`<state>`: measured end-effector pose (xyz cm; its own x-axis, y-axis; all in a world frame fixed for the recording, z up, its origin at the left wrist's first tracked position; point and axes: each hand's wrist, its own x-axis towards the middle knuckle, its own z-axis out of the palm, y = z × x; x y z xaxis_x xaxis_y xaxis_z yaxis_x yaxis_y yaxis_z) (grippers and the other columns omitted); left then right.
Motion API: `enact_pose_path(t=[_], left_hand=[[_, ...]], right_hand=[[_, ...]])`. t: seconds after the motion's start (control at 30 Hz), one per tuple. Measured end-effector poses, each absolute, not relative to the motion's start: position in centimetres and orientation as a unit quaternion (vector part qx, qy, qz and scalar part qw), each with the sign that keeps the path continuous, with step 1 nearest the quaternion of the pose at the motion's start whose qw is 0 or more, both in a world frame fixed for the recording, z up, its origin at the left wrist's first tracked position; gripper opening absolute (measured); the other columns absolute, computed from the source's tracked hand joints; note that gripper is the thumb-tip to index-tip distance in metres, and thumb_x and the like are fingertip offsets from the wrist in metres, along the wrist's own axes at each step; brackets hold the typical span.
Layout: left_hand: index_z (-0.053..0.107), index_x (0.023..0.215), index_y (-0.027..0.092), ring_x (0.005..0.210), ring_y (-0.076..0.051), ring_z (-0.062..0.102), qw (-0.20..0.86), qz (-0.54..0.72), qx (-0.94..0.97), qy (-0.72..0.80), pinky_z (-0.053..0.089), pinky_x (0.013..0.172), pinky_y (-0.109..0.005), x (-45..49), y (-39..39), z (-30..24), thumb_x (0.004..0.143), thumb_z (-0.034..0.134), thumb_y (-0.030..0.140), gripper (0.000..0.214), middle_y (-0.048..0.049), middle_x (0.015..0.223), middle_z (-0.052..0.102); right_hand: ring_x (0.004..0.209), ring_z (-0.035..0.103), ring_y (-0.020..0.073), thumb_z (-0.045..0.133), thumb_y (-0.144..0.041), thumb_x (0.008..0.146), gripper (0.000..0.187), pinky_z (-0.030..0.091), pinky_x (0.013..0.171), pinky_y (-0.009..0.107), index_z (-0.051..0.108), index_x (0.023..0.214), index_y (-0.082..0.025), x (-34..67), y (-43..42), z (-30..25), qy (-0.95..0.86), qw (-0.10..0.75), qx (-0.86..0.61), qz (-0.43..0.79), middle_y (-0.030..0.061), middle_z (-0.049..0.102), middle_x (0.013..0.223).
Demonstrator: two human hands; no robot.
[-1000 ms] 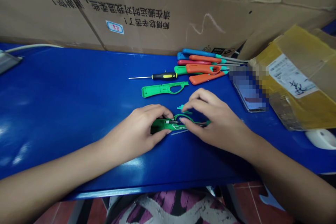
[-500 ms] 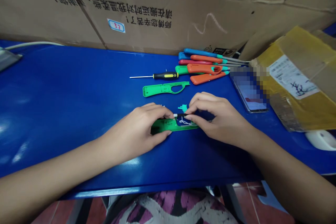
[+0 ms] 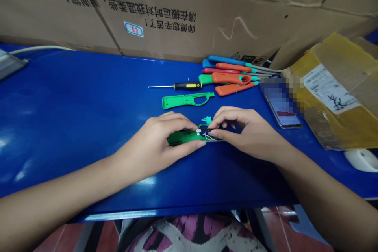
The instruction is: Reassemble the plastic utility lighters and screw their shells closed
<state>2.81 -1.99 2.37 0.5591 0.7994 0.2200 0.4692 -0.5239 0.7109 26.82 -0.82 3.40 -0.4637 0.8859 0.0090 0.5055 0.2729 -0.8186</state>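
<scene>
Green lighter shell (image 3: 181, 138): resting on blue table (image 3: 73, 106), centre, clamped between left hand (image 3: 159, 141) thumb and fingers. Black white-tipped insert (image 3: 203, 130): pinched by right hand (image 3: 248, 132) fingertips, now raised at shell's upper edge, no longer lying flat; hands drawn closer, insert seemingly mid-fitting

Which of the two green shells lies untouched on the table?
The farther green shell, beside the screwdriver; the left hand and right hand are on the nearer shell.

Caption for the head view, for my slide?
Left hand grips an open green plastic casing half on the blue table while right hand pinches a thin black white-tipped part above it.
</scene>
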Motion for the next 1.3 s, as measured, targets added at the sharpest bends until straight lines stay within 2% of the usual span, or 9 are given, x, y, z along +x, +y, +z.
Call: enact_pose_path(t=[0.17,0.37,0.6,0.97,1.17,1.3], left_hand=[[0.078,0.097,0.021,0.086,-0.015,0.069,0.294,0.323,0.824,0.361,0.054,0.079,-0.027,2.9,-2.1,2.7,0.093,0.07,0.024,0.01,-0.0017,0.091,0.078],[0.078,0.098,0.016,0.084,-0.014,0.068,0.237,0.339,0.853,0.318,0.055,0.082,-0.027,2.9,-2.5,2.7,0.09,0.072,0.016,0.01,-0.003,0.093,0.078],[0.078,0.099,0.018,0.085,-0.014,0.069,0.206,0.329,0.869,0.306,0.056,0.083,-0.028,2.9,-2.7,2.8,0.09,0.072,0.016,0.011,-0.0022,0.094,0.079],[0.078,0.1,0.023,0.085,-0.015,0.071,0.245,0.329,0.856,0.315,0.058,0.079,-0.028,3.0,-2.6,2.5,0.091,0.07,0.016,0.014,-0.0004,0.093,0.079],[0.079,0.097,0.021,0.084,-0.012,0.071,0.268,0.328,0.85,0.314,0.057,0.083,-0.025,3.0,-2.5,2.2,0.088,0.074,0.014,0.012,-0.0002,0.091,0.078],[0.077,0.106,0.019,0.087,-0.014,0.07,0.274,0.32,0.843,0.333,0.057,0.082,-0.027,3.0,-2.5,1.9,0.086,0.078,0.02,0.02,-0.0018,0.095,0.079]], right_hand=[[0.077,0.059,0.0128,0.073,-0.015,0.084,0.005,0.046,0.07,0.027,0.071,0.082,-0.019,26.6,-1.2,3.6,-0.786,0.256,-0.431,0.362,0.0003,0.066,0.084],[0.08,0.06,0.0122,0.074,-0.014,0.082,0.008,0.046,0.073,0.026,0.07,0.085,-0.02,27.0,-1.5,4.0,-0.809,0.222,-0.427,0.337,-0.0004,0.065,0.089],[0.085,0.063,0.0145,0.071,-0.011,0.083,0.01,0.05,0.078,0.028,0.071,0.084,-0.021,27.1,-1.8,4.4,-0.816,0.21,-0.415,0.344,0.001,0.07,0.086],[0.084,0.065,0.0151,0.067,-0.012,0.087,0.011,0.051,0.079,0.03,0.072,0.085,-0.021,26.9,-1.9,4.0,-0.831,0.191,-0.406,0.329,0.0011,0.074,0.085],[0.084,0.064,0.0148,0.068,-0.012,0.086,0.009,0.05,0.08,0.03,0.071,0.084,-0.02,26.9,-1.9,3.9,-0.836,0.181,-0.403,0.327,0.0007,0.073,0.086],[0.083,0.063,0.0145,0.068,-0.011,0.087,0.01,0.049,0.078,0.029,0.069,0.082,-0.02,26.8,-2.0,3.8,-0.835,0.188,-0.403,0.324,0.0005,0.073,0.083]])
